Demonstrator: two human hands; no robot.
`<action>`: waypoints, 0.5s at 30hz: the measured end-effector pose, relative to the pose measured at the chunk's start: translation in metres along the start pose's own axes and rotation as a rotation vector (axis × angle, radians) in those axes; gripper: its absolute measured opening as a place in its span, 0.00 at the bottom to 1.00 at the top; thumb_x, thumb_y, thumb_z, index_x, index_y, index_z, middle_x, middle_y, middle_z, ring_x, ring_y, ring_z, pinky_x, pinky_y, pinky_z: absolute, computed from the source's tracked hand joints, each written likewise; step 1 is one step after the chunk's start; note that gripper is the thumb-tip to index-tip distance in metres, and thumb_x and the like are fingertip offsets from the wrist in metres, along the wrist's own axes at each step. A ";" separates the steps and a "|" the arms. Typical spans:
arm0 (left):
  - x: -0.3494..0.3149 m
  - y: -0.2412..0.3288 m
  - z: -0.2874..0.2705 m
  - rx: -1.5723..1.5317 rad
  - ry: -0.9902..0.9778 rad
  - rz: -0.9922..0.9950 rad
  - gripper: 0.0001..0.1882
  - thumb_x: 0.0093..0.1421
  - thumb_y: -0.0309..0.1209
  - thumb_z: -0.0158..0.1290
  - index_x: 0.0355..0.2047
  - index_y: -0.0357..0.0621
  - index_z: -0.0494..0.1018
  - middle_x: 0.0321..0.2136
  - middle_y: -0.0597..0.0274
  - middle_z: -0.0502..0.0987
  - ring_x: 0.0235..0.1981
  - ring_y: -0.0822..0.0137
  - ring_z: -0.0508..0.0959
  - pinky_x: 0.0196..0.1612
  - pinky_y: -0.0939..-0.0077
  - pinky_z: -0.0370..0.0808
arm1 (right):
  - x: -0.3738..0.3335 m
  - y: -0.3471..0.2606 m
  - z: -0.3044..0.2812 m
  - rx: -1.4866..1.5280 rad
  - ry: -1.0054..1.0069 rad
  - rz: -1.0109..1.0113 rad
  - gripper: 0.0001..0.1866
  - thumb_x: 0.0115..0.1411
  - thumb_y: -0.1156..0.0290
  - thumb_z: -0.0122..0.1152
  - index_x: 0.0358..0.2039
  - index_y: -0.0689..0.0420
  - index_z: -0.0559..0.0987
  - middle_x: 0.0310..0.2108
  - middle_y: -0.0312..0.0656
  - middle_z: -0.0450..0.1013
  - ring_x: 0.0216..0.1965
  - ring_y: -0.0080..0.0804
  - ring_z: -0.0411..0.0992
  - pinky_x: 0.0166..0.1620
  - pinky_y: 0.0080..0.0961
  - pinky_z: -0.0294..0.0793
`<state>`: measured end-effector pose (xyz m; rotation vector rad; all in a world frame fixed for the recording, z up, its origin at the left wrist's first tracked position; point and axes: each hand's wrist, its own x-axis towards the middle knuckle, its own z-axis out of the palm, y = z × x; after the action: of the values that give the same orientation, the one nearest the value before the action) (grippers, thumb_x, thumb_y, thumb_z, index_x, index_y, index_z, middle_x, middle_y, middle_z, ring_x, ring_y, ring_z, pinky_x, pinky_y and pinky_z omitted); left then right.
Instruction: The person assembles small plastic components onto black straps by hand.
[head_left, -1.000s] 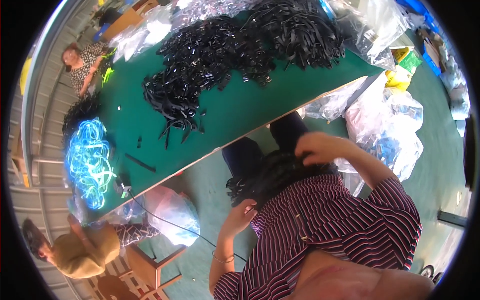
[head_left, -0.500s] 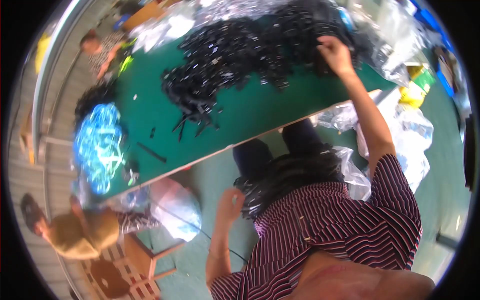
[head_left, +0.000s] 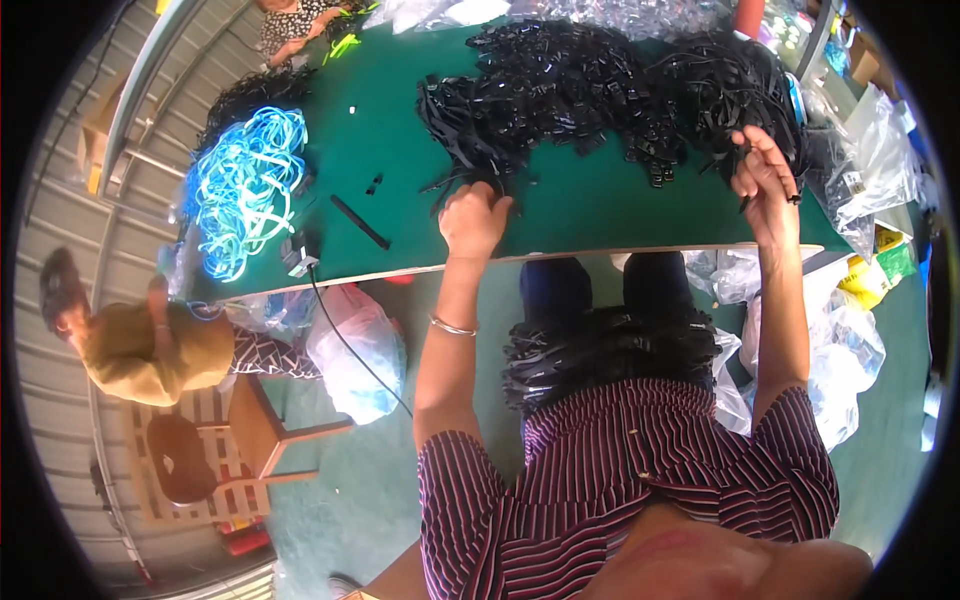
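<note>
Spanning the upper frame, the smooth green tabletop [head_left: 590,215] bore glossy, tangled black straps [head_left: 570,90] from upper centre to right, looped blue strips [head_left: 250,180] upper left. Well apart, the left hand [head_left: 472,222] and right hand [head_left: 768,195] curled beside the straps; whether they gripped any, I couldn't tell.

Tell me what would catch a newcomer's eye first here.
The big heap of black straps sprawls along the far side of the green table. At the table's left end, a bright blue tangle of strips stands out. The left hand is at the heap's near-left edge, the right hand by its right end.
</note>
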<state>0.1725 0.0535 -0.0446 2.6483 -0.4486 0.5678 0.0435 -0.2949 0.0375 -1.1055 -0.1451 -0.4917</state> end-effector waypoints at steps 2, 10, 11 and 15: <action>-0.002 0.001 0.001 0.011 0.029 0.029 0.12 0.50 0.39 0.57 0.27 0.43 0.74 0.24 0.58 0.75 0.26 0.56 0.75 0.31 0.65 0.71 | -0.008 0.004 0.009 0.021 -0.041 0.015 0.16 0.57 0.79 0.48 0.48 0.61 0.68 0.45 0.43 0.69 0.20 0.16 0.55 0.26 0.13 0.59; -0.020 0.036 -0.020 -1.449 0.061 -0.369 0.05 0.62 0.30 0.44 0.33 0.43 0.67 0.26 0.62 0.76 0.22 0.76 0.69 0.28 0.83 0.67 | -0.025 0.047 0.080 -0.113 -0.237 0.097 0.19 0.57 0.84 0.41 0.49 0.58 0.67 0.43 0.37 0.70 0.24 0.19 0.66 0.29 0.17 0.69; -0.026 0.056 -0.028 -1.535 -0.008 -0.389 0.05 0.62 0.30 0.44 0.33 0.43 0.67 0.25 0.63 0.75 0.22 0.76 0.69 0.28 0.84 0.67 | -0.029 0.052 0.092 -0.163 -0.274 0.112 0.20 0.58 0.85 0.39 0.50 0.57 0.66 0.43 0.37 0.69 0.24 0.20 0.67 0.30 0.17 0.70; -0.057 0.107 -0.015 -1.779 -0.237 -0.444 0.05 0.62 0.30 0.46 0.33 0.43 0.66 0.23 0.65 0.73 0.22 0.77 0.67 0.28 0.84 0.66 | -0.051 0.084 0.108 -0.320 -0.371 0.335 0.21 0.57 0.84 0.42 0.52 0.55 0.63 0.40 0.38 0.68 0.24 0.20 0.69 0.27 0.17 0.71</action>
<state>0.0778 -0.0208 -0.0244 0.9834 -0.1907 -0.2839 0.0500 -0.1545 -0.0002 -1.4970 -0.2054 -0.0028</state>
